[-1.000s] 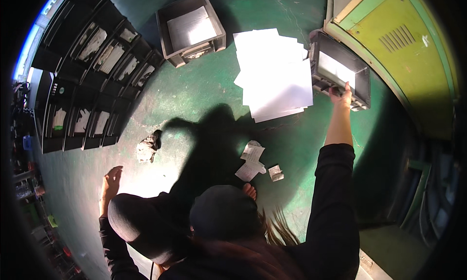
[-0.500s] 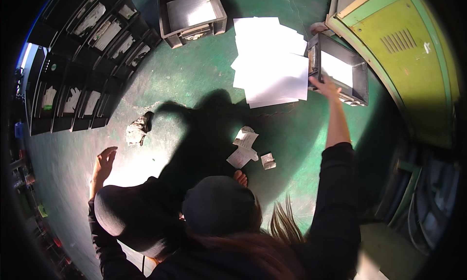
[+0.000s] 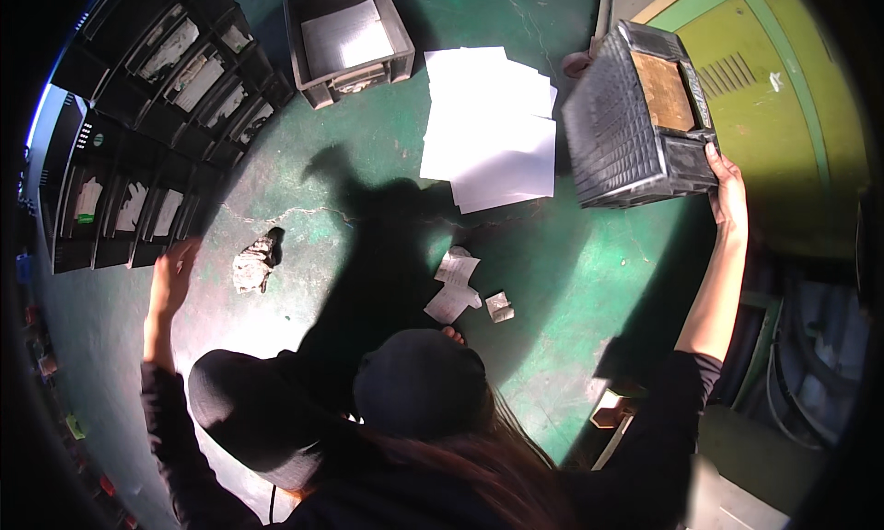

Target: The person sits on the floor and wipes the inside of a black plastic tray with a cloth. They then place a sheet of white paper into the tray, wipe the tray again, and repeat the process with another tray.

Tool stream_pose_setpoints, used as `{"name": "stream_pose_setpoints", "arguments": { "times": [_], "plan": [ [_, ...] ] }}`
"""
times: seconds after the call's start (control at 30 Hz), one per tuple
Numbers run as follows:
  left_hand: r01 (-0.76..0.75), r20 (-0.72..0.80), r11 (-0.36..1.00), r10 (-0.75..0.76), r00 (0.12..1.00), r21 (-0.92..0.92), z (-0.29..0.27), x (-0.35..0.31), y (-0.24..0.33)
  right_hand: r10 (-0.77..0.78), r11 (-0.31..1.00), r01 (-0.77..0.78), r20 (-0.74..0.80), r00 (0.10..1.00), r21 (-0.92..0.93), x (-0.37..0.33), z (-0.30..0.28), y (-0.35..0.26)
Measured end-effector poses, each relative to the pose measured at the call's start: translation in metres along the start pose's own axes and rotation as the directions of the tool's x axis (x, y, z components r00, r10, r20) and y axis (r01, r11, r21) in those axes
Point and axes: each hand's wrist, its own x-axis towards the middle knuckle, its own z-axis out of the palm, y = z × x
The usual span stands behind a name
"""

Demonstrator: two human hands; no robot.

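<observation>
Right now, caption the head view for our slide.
Right hand grips a tilted black crate; white sheets lie on the green floor.

Right arm (image 3: 714,286) out front-right, dark sleeve (image 3: 649,447) pushed up, forearm bare, wrist about straight. Right hand (image 3: 729,189) gripping, thumb on the near side, other fingers mostly hidden behind. Left arm (image 3: 158,332) out to the left, bare below the cuff. Left hand (image 3: 172,267) raised, fingers in shadow, curl unclear. Knees (image 3: 419,383) bent, dark-clothed; bare toes (image 3: 453,335) just showing; long hair (image 3: 460,465) hangs at lower middle.
</observation>
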Motion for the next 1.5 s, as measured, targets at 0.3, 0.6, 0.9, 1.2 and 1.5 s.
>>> {"name": "stream_pose_setpoints", "arguments": {
  "times": [0.3, 0.6, 0.9, 1.2, 1.5],
  "plan": [
    [0.061, 0.287, 0.790, 0.148, 0.947, -0.610, 0.016, 0.083, 0.178, -0.194, 0.945, 0.289, 0.451, 0.871, -0.151, -0.072, 0.194, -0.056],
    [0.652, 0.521, 0.235, -0.435, 0.734, -0.721, 0.097, 0.050, 0.086, -0.398, 0.560, 0.785, 0.744, 0.536, -0.266, -0.206, 0.425, 0.072],
    [0.410, 0.243, 0.144, -0.614, 0.751, -0.901, 0.196, 0.011, -0.079, -0.728, 0.668, 0.744, 0.206, 0.654, 0.003, -0.123, 0.393, 0.087],
    [0.467, 0.452, -0.082, -0.446, 0.773, -0.880, 0.196, -0.010, -0.131, -0.205, 0.953, 0.096, 0.375, 0.904, 0.288, -0.103, 0.352, 0.058],
    [0.343, 0.206, 0.178, -0.524, 0.826, -0.922, 0.161, 0.018, -0.024, -0.638, 0.639, 0.732, 0.368, 0.677, -0.238, -0.116, 0.396, 0.068]
  ]
}}
